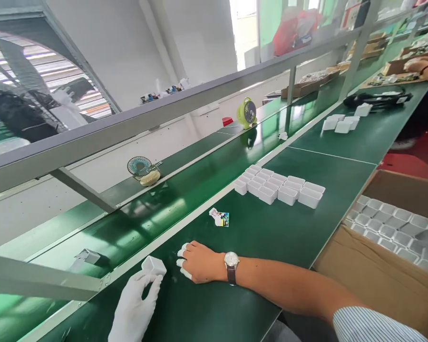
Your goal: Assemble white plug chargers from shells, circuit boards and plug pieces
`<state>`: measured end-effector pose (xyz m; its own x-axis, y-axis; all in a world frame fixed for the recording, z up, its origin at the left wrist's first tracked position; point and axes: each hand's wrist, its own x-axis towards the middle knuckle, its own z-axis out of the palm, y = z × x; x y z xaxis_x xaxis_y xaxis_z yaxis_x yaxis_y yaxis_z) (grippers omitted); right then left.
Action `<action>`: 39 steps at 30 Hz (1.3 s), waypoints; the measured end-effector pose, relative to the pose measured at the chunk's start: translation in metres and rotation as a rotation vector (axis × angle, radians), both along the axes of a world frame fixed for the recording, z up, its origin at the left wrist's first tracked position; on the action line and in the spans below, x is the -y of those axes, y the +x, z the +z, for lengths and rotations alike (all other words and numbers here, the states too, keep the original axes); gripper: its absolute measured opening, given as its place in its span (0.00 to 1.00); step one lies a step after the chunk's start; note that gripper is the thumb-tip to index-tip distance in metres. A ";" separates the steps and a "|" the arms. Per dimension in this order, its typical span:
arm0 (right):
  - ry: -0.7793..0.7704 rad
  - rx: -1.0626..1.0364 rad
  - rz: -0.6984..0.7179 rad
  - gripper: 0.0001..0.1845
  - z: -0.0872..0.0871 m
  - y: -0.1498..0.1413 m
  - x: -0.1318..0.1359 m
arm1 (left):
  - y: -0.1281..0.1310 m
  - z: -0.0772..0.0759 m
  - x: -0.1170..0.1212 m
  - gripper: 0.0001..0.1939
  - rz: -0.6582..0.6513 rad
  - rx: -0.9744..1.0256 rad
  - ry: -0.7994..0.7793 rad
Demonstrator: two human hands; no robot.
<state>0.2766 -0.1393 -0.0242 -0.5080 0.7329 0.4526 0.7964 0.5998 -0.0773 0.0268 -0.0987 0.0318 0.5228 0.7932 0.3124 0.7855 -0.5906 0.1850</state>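
My left hand (135, 301), in a white glove, pinches a small white plastic box (154, 266) between thumb and fingers, just above the green tabletop. To the right of it, my bare right hand (201, 262) rests palm down on the table, its fingers slightly spread and capped with white finger cots. Nothing shows in that hand, though its palm is hidden. A small circuit board (224, 219) with a white piece attached lies beyond my right hand. Farther right, several open white boxes (287, 194) stand close together in rows.
A cardboard carton (364, 247) of white boxes stands at the right edge. Along the left runs a shiny green conveyor belt (185, 199) with a grey part (89, 256) on it. Two small fans (248, 114) stand beyond. Another person's hand (419, 64) is at the far right.
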 end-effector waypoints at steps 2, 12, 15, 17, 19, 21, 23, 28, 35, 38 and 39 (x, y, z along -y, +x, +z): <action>-0.018 -0.016 -0.003 0.09 0.000 -0.002 0.000 | -0.002 -0.005 0.009 0.16 -0.036 0.009 -0.001; -0.081 -0.151 -0.341 0.21 0.031 0.044 0.005 | -0.008 -0.012 0.035 0.18 -0.042 0.148 -0.066; -0.122 -0.185 -0.559 0.23 0.032 0.077 0.018 | -0.010 -0.013 0.034 0.23 0.052 0.196 -0.097; -0.191 -0.171 -0.649 0.22 0.028 0.092 0.032 | -0.009 -0.013 0.033 0.26 0.073 0.226 -0.129; -0.257 -0.147 -0.685 0.23 0.025 0.097 0.049 | -0.007 -0.015 0.032 0.28 0.060 0.248 -0.161; -0.313 -0.130 -0.683 0.25 0.025 0.093 0.067 | -0.006 -0.018 0.032 0.30 0.050 0.265 -0.190; -0.380 -0.124 -0.660 0.26 0.032 0.083 0.083 | -0.005 -0.020 0.033 0.31 0.044 0.278 -0.215; -0.373 -0.252 -0.579 0.22 0.055 0.068 0.097 | -0.002 -0.019 0.035 0.29 0.035 0.315 -0.246; -0.444 -0.250 -0.469 0.42 0.042 0.071 0.068 | -0.004 -0.026 0.032 0.34 0.133 0.339 -0.282; -0.491 -0.226 -0.460 0.40 0.037 0.060 0.063 | -0.005 -0.030 0.032 0.37 0.151 0.342 -0.297; -0.485 -0.219 -0.455 0.38 0.037 0.055 0.063 | -0.005 -0.030 0.032 0.37 0.152 0.343 -0.294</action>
<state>0.3315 -0.2020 0.0124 -0.0374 0.9963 0.0778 0.8955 0.0679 -0.4398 0.0216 -0.1305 0.0015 0.2996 0.9335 0.1970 0.7235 -0.3569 0.5909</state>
